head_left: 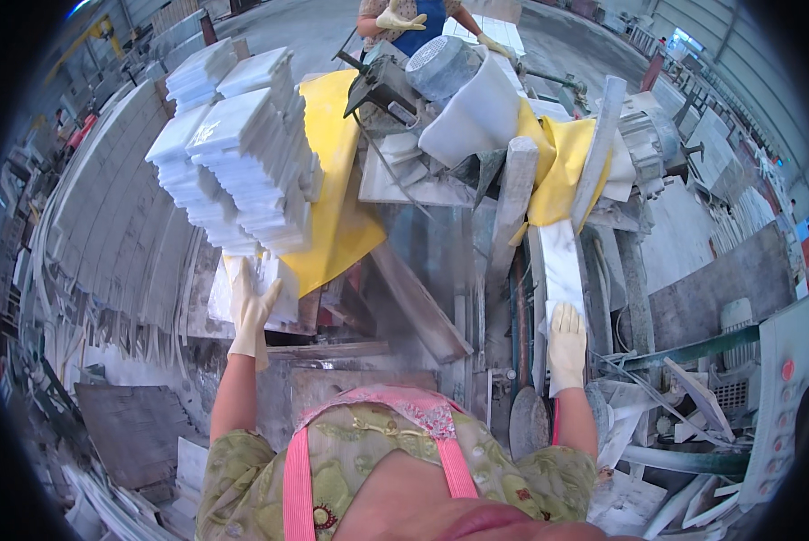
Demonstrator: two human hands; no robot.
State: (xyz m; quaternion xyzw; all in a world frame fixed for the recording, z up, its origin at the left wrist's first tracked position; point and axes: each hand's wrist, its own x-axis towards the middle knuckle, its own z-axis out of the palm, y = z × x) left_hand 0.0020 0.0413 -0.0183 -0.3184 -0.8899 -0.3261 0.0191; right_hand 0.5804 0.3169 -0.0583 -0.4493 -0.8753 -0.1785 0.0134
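Observation:
Cream rubber gloves cover both of my hands. My left hand point(253, 308) reaches to the low front of the tall stack of white marble tiles point(233, 135), fingers stretched forward and thumb apart. It touches or nearly touches a low white piece point(287, 302) there; I cannot tell which. On the right, my right hand point(566, 350) lies flat on the near end of a narrow white marble strip point(562, 261) with grey veins. The strip's far end runs under a yellow sheet point(562, 167) draped at the machine, between two upright posts.
Ahead stands a dusty machine with a motor point(442, 68) and a white curved guard point(472, 117). Another yellow sheet point(332, 207) hangs beside the stack. Across the machine is a person in gloves point(402, 18). A control panel point(787, 388) and stone offcuts point(634, 500) lie right.

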